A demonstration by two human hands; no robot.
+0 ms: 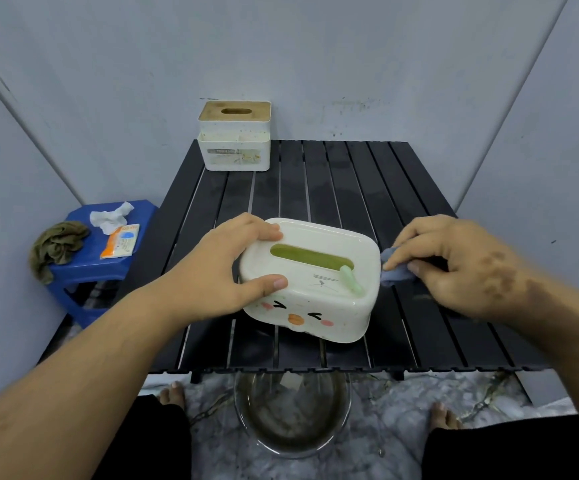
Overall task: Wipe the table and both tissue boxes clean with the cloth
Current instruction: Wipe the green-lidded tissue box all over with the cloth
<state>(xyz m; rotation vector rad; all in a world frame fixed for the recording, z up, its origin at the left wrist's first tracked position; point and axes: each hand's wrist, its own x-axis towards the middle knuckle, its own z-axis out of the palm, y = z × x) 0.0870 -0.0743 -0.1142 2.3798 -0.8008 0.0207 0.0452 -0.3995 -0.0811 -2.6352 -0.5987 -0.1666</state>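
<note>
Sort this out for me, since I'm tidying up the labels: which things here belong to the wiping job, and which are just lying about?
Part of the job:
- blue cloth in the right hand
- duck-face tissue box held by the left hand
- wood-lid tissue box
- black slatted table

Lying about:
- blue stool
- olive rag
- crumpled tissue
- orange packet
- metal basin on the floor

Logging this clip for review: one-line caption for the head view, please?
Left hand steadies the tilted chick-face tissue box on the black slatted table while the right hand rubs its side with a blue cloth.

Grey walls (350, 46); blue stool (83, 261); marbled floor (402, 427)
</note>
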